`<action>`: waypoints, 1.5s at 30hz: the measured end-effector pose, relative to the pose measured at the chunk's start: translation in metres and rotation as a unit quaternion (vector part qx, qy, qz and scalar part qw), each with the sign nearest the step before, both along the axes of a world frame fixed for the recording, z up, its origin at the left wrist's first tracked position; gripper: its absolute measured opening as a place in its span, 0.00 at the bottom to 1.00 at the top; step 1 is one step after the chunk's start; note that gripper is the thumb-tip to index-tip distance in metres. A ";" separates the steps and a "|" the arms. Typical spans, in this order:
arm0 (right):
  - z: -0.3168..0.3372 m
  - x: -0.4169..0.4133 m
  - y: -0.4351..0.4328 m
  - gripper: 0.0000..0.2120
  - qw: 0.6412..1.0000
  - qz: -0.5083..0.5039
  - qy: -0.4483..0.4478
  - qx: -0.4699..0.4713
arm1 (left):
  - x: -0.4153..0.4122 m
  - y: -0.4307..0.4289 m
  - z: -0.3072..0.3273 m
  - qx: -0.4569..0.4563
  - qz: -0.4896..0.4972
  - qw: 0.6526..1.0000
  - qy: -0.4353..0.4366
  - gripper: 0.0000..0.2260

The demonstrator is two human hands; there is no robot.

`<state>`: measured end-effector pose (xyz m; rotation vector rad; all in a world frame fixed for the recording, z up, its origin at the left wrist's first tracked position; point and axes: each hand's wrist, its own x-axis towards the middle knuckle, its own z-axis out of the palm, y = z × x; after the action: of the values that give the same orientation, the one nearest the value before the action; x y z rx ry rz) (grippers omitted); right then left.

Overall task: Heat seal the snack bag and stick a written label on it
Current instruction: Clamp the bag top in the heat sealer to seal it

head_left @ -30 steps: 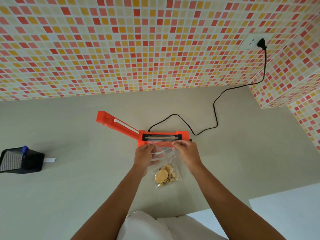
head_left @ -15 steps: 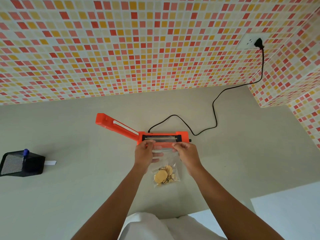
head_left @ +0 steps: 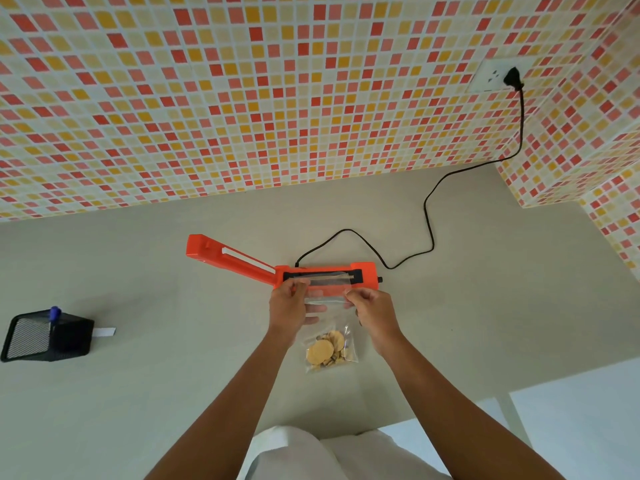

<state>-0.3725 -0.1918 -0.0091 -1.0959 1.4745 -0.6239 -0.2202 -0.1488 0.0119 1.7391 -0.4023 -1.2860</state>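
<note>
Both hands, L point(head_left: 289, 308) & R point(head_left: 374, 308), pinch snack bag point(head_left: 329, 337) top on open heat sealer point(head_left: 325, 277).

Label point(head_left: 105, 332) half hidden behind pen holder point(head_left: 46, 336)

Looks like a home kitchen to me. The wall point(head_left: 277, 98) is covered in small red, orange and cream mosaic tiles, and it wraps around a corner on the right. Below it runs a plain grey counter point(head_left: 138, 393) with a white wall socket point(head_left: 491, 76) above it and a black cord point(head_left: 429, 216) plugged in.
</note>
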 end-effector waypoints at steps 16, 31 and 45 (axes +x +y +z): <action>-0.004 -0.001 -0.005 0.09 1.000 -0.014 -0.013 0.006 | 0.000 -0.007 0.003 -0.003 -0.013 0.999 -0.031 0.08; -0.008 -0.006 -0.006 0.09 1.000 -0.004 -0.004 0.008 | -0.002 -0.012 0.006 0.007 -0.043 0.996 -0.074 0.08; -0.028 -0.030 -0.047 0.37 0.908 0.207 0.306 -0.199 | 0.000 -0.015 0.006 0.017 -0.059 0.995 -0.079 0.10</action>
<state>-0.4022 -0.2388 -0.0374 -1.9978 1.5856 -0.2841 -0.2202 -0.1643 0.0181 1.8764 -0.5851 -1.2475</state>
